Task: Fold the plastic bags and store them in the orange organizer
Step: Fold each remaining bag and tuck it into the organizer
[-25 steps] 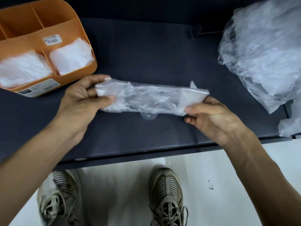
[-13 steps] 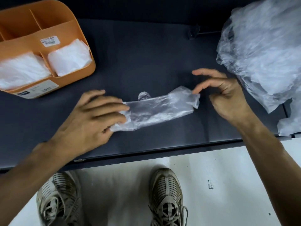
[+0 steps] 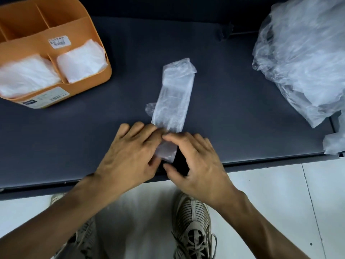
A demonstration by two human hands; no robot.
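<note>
— Starting with the largest: what is listed?

— Dark table (image 3: 233, 101), then a loose pile of bags (image 3: 306, 58) at its right end. An orange organizer (image 3: 87, 27) is entered at the left; folded bags (image 3: 80, 58) are seen in its two front compartments, the rear ones appearing empty.

— And the item being worked?

— One plastic bag (image 3: 173, 94), flattened into a long strip, is laid mid-table pointing away from the person. Its near end is pinched between the left hand (image 3: 128, 157) and right hand (image 3: 197, 161), fingers curled onto the film at the table's front edge.

— Handling notes?

— Judged thin, very light, limp and slippery; creases are unlikely to be held unless pressed. The near end is best taken at both corners, flattened while folded over.
</note>
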